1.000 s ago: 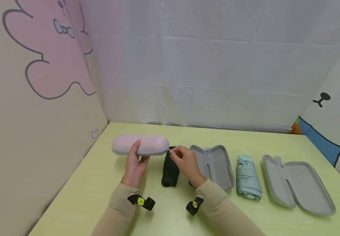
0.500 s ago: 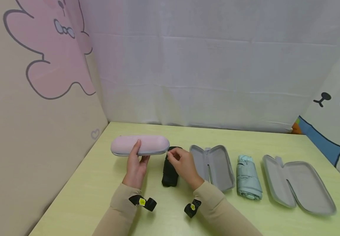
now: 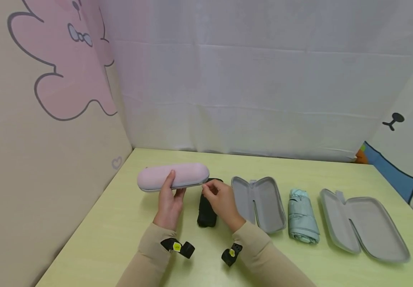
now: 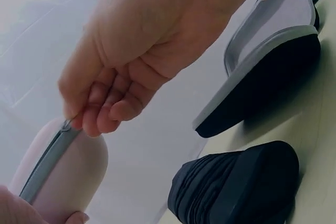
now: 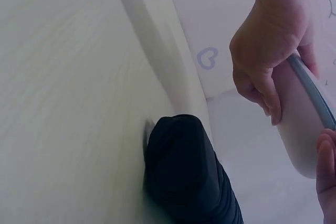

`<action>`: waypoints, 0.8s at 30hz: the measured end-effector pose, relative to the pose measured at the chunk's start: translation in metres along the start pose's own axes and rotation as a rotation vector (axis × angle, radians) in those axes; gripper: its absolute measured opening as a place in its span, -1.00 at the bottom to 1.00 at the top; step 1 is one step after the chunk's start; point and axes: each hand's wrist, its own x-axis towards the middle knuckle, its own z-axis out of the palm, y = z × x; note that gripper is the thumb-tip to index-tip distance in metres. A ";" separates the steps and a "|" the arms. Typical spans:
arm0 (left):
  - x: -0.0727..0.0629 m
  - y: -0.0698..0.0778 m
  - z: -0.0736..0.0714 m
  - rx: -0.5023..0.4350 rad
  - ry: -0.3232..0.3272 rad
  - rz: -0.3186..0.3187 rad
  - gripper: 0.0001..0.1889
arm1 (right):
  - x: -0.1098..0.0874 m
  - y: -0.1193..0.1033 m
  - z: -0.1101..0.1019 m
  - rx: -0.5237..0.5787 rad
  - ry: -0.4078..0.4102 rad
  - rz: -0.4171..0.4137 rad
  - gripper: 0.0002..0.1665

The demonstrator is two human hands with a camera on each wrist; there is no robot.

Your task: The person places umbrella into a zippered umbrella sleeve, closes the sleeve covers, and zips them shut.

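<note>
A pink hard zip case is raised above the table, gripped by my left hand with the thumb on its near side and the fingers underneath. A grey zipper runs along its edge. At the right end, my right hand pinches the small zipper pull between thumb and forefinger. The case looks closed along the stretch of zipper that shows; its far side is hidden. Below the right hand lies a black folded bundle with pleated fabric, like a compact umbrella.
An open grey case lies right of the black bundle, partly behind the right hand. Farther right are a pale green rolled bundle and a larger open grey case. A white curtain hangs behind the table.
The pink case has shifted slightly right and tilted, its right end now higher. The right hand has moved slightly left at that end. The things on the table have not moved.
</note>
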 end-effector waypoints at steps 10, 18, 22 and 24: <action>0.006 0.019 -0.014 0.044 0.001 -0.165 -0.28 | 0.011 0.004 -0.015 0.106 0.066 0.149 -0.86; 0.018 0.043 -0.036 0.217 -0.110 -0.283 -0.33 | 0.017 0.013 -0.026 0.177 0.137 0.202 -0.82; 0.019 0.047 -0.043 0.308 -0.172 -0.287 -0.45 | 0.019 0.015 -0.029 0.131 0.147 0.223 -0.86; 0.019 0.045 -0.044 0.317 -0.162 -0.256 -0.50 | 0.019 0.015 -0.029 0.103 0.131 0.228 -0.86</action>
